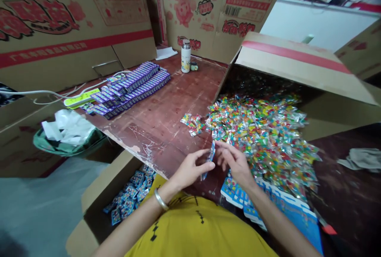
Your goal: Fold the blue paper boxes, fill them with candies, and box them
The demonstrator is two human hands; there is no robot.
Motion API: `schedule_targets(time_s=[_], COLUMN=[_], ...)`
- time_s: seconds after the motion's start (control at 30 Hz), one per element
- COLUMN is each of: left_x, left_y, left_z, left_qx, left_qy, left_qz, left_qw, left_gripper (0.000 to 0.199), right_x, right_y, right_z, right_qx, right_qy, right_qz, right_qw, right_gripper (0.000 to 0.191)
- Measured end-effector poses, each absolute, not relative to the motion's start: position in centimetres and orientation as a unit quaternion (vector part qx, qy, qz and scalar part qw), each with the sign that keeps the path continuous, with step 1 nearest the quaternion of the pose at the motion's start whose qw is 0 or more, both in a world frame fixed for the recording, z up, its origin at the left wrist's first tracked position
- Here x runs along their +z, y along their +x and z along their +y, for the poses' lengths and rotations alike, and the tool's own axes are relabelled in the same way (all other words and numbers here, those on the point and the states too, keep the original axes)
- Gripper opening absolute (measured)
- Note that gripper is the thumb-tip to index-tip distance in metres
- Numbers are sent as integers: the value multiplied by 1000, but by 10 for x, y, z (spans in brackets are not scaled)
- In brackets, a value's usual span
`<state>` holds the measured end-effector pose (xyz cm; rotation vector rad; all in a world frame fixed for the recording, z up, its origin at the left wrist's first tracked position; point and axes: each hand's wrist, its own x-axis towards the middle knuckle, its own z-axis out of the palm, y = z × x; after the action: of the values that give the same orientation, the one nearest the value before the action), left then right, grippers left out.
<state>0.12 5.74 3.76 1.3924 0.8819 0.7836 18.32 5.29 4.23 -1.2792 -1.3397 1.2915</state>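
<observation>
Both the left hand [190,167] and right hand [235,162] pinched a small blue packet [209,161], candy pile [262,138] at one o'clock.

Glossy wrappers on worn, scratched wood

The table [166,118] in mid-frame is dark reddish wood, its finish scuffed and flaking pale at the near edge. The candy heap [264,138] at right centre glitters in clear, shiny plastic wrap. Matt brown printed cardboard forms the open carton [297,66] at upper right. The flask [186,56] at top centre looks smooth, with a metal cap. A polished metal bangle [161,199] sits at lower centre.
</observation>
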Motion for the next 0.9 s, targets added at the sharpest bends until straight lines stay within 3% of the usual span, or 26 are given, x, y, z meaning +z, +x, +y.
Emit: schedule_targets(time_s=[0.17,0.27,0.37,0.57,0.63,0.77,0.9], left_x=[46,46,41,28,25,27,30], left_y=[-15,-21,-23,-16,-12,-8,-11], left_z=[60,56,55,56,53,45,44], left_qx=[331,290,287,421,461,504,467], left_qy=[489,490,494,462,436,415,464], left_qz=[285,281,308,405,428,452,439], left_qw=[755,772,761,667,643,607,611], left_gripper=[46,45,39,27,28,55,43], right_x=[48,56,60,43,35,25,15], right_y=[174,178,183,165,155,140,138], right_z=[43,48,54,53,49,43,41], right_qx=[498,535,559,510,520,471,413], right_qy=[-470,-463,-452,-510,-502,-522,-542], right_qz=[-634,-637,-657,-550,-527,-491,-523], right_qw=[360,308,228,420,448,514,512], right_gripper=[39,22,20,33,29,37,30])
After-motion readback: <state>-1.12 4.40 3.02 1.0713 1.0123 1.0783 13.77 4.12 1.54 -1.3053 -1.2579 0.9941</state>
